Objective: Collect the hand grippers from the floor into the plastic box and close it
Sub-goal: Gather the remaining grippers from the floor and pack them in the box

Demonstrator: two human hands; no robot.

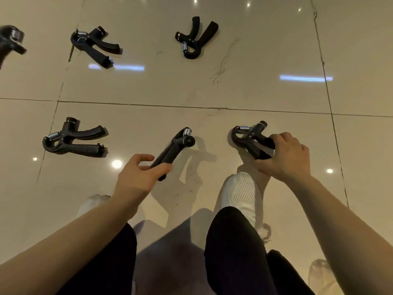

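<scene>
Left hand (136, 175) is curled around the handle end of the middle hand gripper (173, 151), thumb and fingers pinching its lower tip. That gripper is tilted up off the tiled floor (255, 86), its handles squeezed together, its long axis running from lower left to upper right with the spring and knob end pointing away from the person.

At the far left edge a blurred gripper (11, 40) is only partly in view. Next to it, the upper-left gripper (94, 46) lies flat with its handles spread and pointing down to the right. Below it, the lower-left gripper (74, 138) lies flat, handles pointing right, spring at its left end. The upper-middle gripper (194, 38) lies flat with its handles pointing up and to the right, spring at the bottom.

Right hand (285, 158) is clenched over both handles of the right gripper (252, 140), fingers wrapped on top; its spring end points left and rests on or just above the floor, I cannot tell which. Just below sits a white shoe (242, 194), above black trouser legs (234, 248).
</scene>
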